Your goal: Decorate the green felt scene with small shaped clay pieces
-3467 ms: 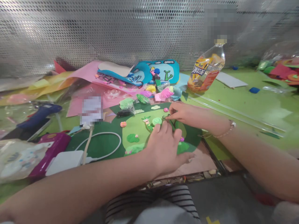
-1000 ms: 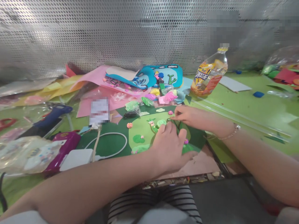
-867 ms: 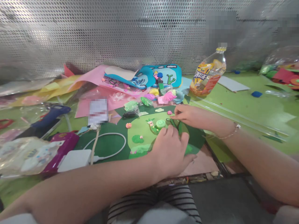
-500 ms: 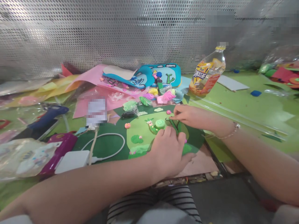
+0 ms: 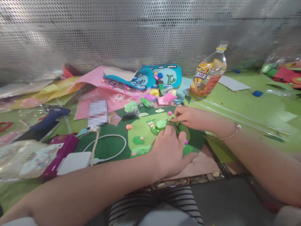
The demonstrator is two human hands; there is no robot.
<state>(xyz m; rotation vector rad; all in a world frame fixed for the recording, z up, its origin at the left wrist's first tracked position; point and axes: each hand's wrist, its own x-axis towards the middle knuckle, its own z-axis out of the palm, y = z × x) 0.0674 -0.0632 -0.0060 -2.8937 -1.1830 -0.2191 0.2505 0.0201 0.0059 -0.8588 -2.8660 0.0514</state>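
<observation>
A green clay picture lies flat before me, with a swirled light-green clay snail shell, a small orange flower and a pink flower on it. My left hand rests over its lower middle, fingers bent forward and thumb stretched out to the right; what is under the palm is hidden. At the upper right of the picture, the fingertips of my right hand pinch a thin dark clay strip lying on the surface.
Bagged clay pieces lie beyond the picture, before blue clay pictures. A drink bottle stands leaning at the back right. On the left are a white charger with its cable, a purple case and a blue glue gun.
My left hand has shifted very slightly, showing more of a small purple flower by its edge. My right hand stays at the dark strip.
</observation>
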